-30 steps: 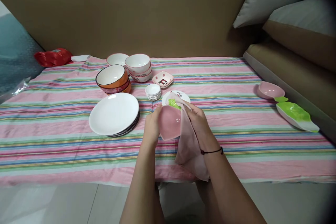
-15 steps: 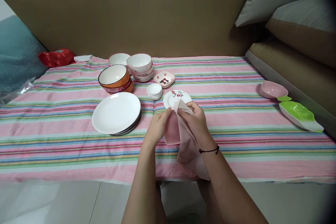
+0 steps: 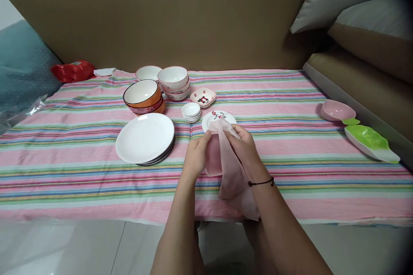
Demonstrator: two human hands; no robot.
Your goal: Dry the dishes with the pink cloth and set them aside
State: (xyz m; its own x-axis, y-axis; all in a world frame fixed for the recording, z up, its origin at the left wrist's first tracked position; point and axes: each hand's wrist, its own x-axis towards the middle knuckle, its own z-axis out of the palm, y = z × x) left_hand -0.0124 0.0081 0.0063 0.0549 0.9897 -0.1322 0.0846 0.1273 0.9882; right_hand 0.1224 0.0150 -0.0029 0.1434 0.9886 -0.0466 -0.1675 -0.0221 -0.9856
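My left hand [image 3: 196, 154] grips a pink dish [image 3: 213, 159] by its left edge, thumb on top. A pale pink cloth [image 3: 237, 191] is bunched in my right hand [image 3: 243, 148], whose fingers press it over the far right part of the dish. The cloth hides much of the dish and hangs down toward the front edge of the striped cover. Just beyond my hands lies a white plate with red flowers [image 3: 221, 116], partly covered by the cloth. A stack of small white dishes [image 3: 191, 111] stands to its left.
White plates [image 3: 145, 137] are stacked at left, behind them orange-rimmed bowls [image 3: 142, 94] and white bowls [image 3: 173, 77]. A patterned square dish [image 3: 203, 96] sits behind the flowered plate. At right lie a pink bowl [image 3: 337, 109] and a green-and-white dish [image 3: 369, 139]. A striped cloth [image 3: 290, 146] lies underneath.
My right hand and the cloth have shifted slightly over the pink dish, covering a little more of its top edge. The whole view has moved slightly; the other dishes stay put.
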